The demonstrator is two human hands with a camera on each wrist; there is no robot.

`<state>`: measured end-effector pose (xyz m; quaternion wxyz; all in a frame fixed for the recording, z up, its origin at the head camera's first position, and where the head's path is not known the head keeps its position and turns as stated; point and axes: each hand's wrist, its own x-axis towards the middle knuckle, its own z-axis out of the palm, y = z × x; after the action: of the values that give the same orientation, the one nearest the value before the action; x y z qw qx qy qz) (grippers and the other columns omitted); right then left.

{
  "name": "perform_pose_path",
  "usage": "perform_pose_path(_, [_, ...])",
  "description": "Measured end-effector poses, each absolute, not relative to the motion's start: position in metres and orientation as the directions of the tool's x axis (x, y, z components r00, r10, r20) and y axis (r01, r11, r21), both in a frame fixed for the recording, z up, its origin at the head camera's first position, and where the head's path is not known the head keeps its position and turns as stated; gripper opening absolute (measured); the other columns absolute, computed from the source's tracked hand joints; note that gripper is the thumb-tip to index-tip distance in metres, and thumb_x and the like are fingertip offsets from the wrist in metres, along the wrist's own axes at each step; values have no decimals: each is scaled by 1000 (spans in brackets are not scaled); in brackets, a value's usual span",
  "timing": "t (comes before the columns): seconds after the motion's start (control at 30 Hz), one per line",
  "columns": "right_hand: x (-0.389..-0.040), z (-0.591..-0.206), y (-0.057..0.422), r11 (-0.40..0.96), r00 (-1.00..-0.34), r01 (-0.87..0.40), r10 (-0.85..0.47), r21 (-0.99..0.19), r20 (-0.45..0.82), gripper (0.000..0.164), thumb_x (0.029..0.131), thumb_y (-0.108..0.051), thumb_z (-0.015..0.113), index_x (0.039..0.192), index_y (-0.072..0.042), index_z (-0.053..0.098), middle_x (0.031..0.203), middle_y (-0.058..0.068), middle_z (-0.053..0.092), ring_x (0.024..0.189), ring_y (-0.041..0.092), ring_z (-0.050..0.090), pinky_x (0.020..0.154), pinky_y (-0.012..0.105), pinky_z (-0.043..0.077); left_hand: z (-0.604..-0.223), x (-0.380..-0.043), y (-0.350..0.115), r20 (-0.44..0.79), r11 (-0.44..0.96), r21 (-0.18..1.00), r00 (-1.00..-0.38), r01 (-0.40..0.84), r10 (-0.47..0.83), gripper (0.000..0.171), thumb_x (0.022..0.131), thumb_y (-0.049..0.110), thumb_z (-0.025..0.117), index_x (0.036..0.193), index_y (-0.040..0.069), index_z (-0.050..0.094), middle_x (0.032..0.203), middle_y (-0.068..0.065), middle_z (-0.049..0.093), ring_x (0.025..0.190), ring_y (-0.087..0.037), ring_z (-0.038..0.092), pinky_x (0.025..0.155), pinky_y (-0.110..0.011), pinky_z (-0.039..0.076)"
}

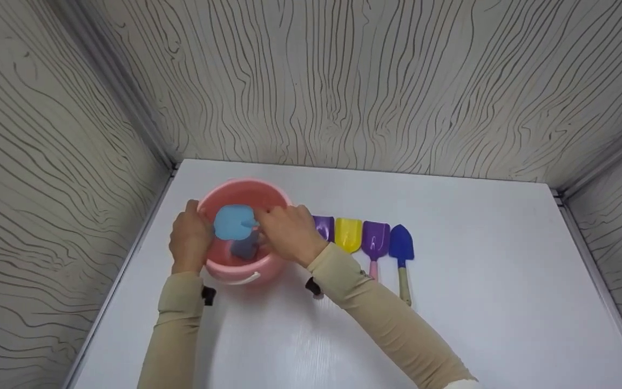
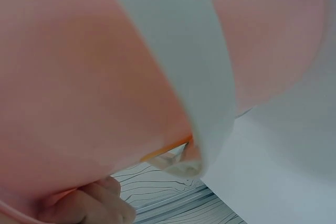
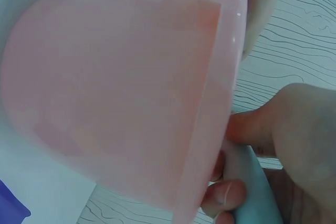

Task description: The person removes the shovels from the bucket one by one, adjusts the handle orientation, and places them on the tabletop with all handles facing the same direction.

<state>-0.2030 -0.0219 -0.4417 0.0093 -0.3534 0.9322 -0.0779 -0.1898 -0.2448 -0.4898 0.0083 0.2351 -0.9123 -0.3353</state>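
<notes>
A pink bucket (image 1: 270, 267) with a white handle (image 1: 243, 280) stands at the left of the white table. My left hand (image 1: 189, 240) grips its rim from the left side; the left wrist view has its curled fingers (image 2: 92, 203) against the pink wall. Over the bucket's mouth is a light blue toy shovel (image 1: 234, 222), blade toward the left. My right hand (image 1: 289, 232) holds it by its handle (image 3: 249, 182), at the right part of the rim. Below the blade, a dull grey-blue shape (image 1: 244, 247) shows inside the bucket.
Right of the bucket lies a row of toy shovels: a purple one (image 1: 324, 227) partly behind my right hand, a yellow one (image 1: 348, 234), another purple one (image 1: 376, 239) with a pink handle, and a dark blue one (image 1: 401, 243). Patterned walls (image 1: 311, 81) enclose the table.
</notes>
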Motion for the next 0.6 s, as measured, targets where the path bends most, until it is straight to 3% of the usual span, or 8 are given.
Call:
perform_pose_path(0.2, [-199, -437, -10, 763, -789, -604, -613, -231, 42, 34, 103, -38, 73, 125, -14, 68, 102, 2, 74, 72, 20, 60, 68, 33, 49, -490, -190, -247, -130, 691, 598, -900, -406, -416, 38, 117, 26, 38, 144, 2, 50, 126, -28, 67, 111, -46, 69, 86, -62, 57])
perform_pose_path(0.47, [-193, -438, 8, 772, -776, -626, -604, -110, 180, 24, 105, -32, 69, 110, -8, 70, 91, 5, 72, 62, 20, 61, 55, 32, 50, -492, -187, -249, -99, 699, 604, -907, -382, -410, 39, 117, 28, 36, 141, 1, 52, 122, -29, 67, 107, -49, 70, 82, -63, 58])
perform_pose_path(0.6, [-190, -440, 17, 781, -788, -610, -581, -134, 203, 28, 105, -32, 70, 115, -6, 70, 92, 8, 73, 62, 20, 62, 54, 31, 51, -491, -187, -246, -81, 700, 613, -911, -366, -405, 38, 117, 27, 36, 138, 1, 53, 118, -28, 67, 102, -47, 71, 78, -61, 58])
